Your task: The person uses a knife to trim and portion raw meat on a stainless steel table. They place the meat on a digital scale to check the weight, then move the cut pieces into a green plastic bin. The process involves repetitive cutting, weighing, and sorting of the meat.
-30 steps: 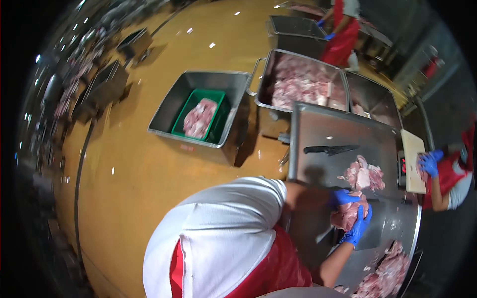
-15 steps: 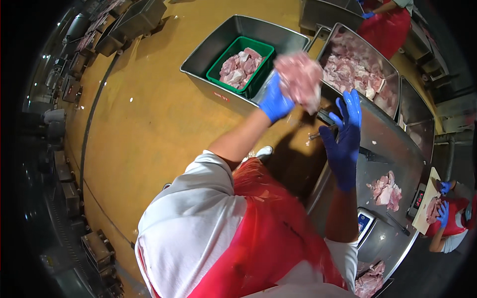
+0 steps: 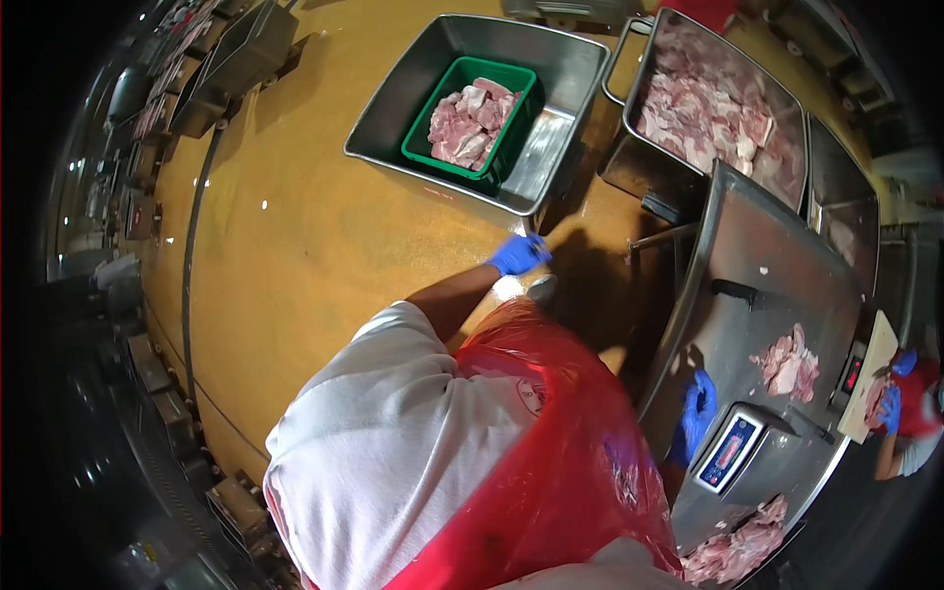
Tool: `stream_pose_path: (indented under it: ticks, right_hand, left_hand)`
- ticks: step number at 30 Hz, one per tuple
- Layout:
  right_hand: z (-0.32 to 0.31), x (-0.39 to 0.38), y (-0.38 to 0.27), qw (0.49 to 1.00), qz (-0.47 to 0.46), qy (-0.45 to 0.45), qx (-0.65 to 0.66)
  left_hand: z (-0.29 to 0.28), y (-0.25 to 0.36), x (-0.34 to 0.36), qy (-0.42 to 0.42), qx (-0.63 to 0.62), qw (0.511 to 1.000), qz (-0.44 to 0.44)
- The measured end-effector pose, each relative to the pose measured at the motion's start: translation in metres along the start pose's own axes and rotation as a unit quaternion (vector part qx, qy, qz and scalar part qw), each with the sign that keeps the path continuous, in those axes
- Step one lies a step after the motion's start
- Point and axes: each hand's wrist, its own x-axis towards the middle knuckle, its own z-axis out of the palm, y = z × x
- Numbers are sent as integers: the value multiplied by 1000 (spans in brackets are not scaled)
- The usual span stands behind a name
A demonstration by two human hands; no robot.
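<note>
My left hand [image 3: 519, 255], in a blue glove, hangs over the floor just in front of a large steel bin [image 3: 433, 179]. Its fingers are curled together, and I see no meat in them. Inside the bin sits a green crate [image 3: 417, 157] with chunks of raw meat [image 3: 470, 123]. Beside the digital scale [image 3: 730, 449] on the steel table [image 3: 752, 231] is my right hand [image 3: 696, 418], also blue-gloved, fingers loosely bent and apart, holding nothing. A piece of raw meat [image 3: 789, 366] lies farther along the table. More meat [image 3: 737, 546] rests at its near end.
A steel tub [image 3: 629, 126] heaped with meat pieces stands beyond the table, another tub [image 3: 865, 211] beside it. A black-handled tool [image 3: 736, 291] and a dark thin tool [image 3: 811, 426] lie on the table. At right, a co-worker's gloved hands [image 3: 890, 403] handle meat by a cutting board [image 3: 873, 374].
The meat piece has left my left hand, which has drawn back toward me. My right hand has lowered from the table's far edge to beside the scale. The view has shifted.
</note>
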Motion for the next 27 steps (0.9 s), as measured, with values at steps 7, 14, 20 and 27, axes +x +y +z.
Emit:
stream_pose_path:
  ticks: [7,14,20,27]
  right_hand:
    - [-3,-71,90,996,6,65,65]
    - [-33,-167,157,981,1,189,36]
    - [-41,-250,192,903,116,395,122]
    - [-75,-299,228,776,196,598,-45]
  left_hand:
    - [31,151,56,-370,116,903,188]
    - [32,213,64,-228,6,958,175]
    - [63,291,66,-265,-60,945,184]
    - [138,352,152,-77,143,900,405]
